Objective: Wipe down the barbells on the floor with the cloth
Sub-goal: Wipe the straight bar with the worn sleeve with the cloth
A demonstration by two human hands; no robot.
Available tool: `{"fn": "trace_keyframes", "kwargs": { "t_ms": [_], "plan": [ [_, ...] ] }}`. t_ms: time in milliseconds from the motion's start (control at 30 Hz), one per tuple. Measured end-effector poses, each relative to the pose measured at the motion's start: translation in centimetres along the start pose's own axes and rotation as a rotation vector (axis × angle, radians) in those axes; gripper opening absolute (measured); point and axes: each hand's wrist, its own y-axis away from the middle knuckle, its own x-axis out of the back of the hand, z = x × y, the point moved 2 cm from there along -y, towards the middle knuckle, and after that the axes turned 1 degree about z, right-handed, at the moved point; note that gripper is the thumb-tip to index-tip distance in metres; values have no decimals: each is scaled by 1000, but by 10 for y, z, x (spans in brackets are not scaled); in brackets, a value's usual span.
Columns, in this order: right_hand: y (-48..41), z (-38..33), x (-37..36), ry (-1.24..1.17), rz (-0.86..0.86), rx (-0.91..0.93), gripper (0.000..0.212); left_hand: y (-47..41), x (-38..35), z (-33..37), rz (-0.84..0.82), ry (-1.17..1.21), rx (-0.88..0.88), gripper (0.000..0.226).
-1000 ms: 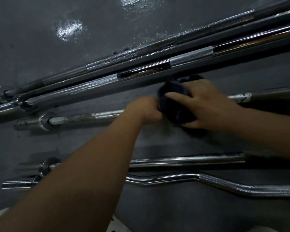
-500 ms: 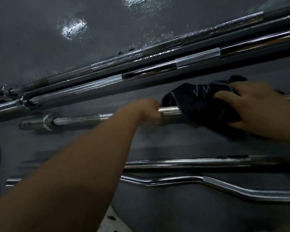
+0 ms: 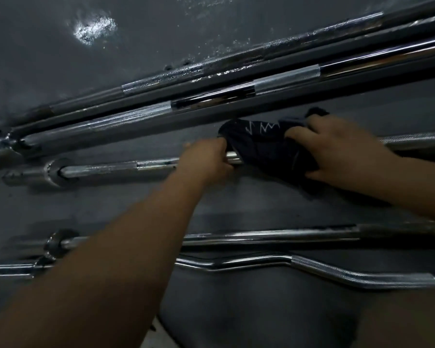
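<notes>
Entry: dark cloth [image 3: 266, 146] on a floor barbell [image 3: 111, 169], both hands engaged.

From my remote seat I log the left hand [image 3: 206, 159] curled round the barbell's shaft, just to the left of the cloth and touching its edge. The right hand [image 3: 342, 151] grips the bunched cloth, fingers over the top and thumb below, and holds it against the same shaft. The cloth sits between the two hands and has pale zigzag stitching on its upper side. A collar shows on the barbell well to the left of the left hand. Beyond the hands, two long bars [image 3: 286, 80] lie side by side on the grey floor [image 3: 136, 46]. Nearer to me than the hands lie a straight bar [image 3: 261, 233] and then a curved bar [image 3: 337, 271].
</notes>
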Motion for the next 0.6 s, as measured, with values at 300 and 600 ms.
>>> {"fn": "trace_keyframes", "kwargs": {
  "t_ms": [300,600],
  "plan": [
    [-61,-70,14,298,-369,-48,87,39,-3,-85,179,-115,108,28],
    [-87,-77,30,370,-585,-110,97,7,16,-104,-111,-67,-283,24]
  ]
}}
